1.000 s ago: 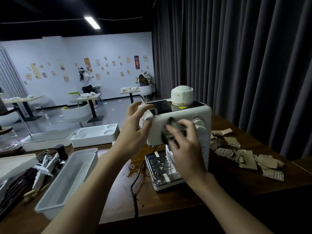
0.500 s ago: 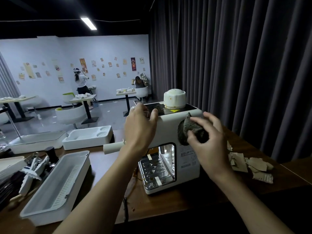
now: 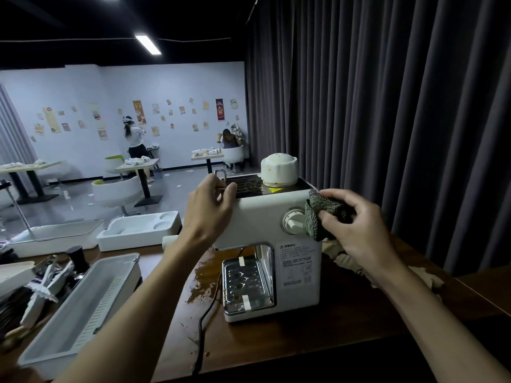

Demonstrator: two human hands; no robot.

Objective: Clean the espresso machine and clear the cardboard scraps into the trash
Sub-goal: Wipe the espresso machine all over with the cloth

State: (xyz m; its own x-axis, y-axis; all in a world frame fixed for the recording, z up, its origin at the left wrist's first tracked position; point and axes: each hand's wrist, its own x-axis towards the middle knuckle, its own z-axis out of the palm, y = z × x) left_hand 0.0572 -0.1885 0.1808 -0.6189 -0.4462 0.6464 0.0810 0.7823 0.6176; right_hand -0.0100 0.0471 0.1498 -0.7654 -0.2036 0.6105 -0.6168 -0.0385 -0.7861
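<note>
The white espresso machine (image 3: 265, 225) stands on the dark wooden table (image 3: 345, 335), with its metal drip tray (image 3: 246, 283) turned toward the left side. The left hand (image 3: 207, 214) holds the machine at its upper left edge, and the fingers are curled over the black top plate. The right hand (image 3: 356, 228) is closed around a dark, crumpled cloth (image 3: 318, 217) and presses it on the upper right corner of the machine, just beside the round white knob (image 3: 293, 223). A stained white cap (image 3: 279, 170) sits on top of the machine. The cardboard scraps (image 3: 343, 261) lie on the table to the right of the machine, and the right wrist hides a part of them. A brown spill (image 3: 204, 277) spreads on the table by the drip tray, and the black power cord (image 3: 204, 322) runs through it toward the near edge. At the left lies a long white plastic tray (image 3: 83, 308).
</note>
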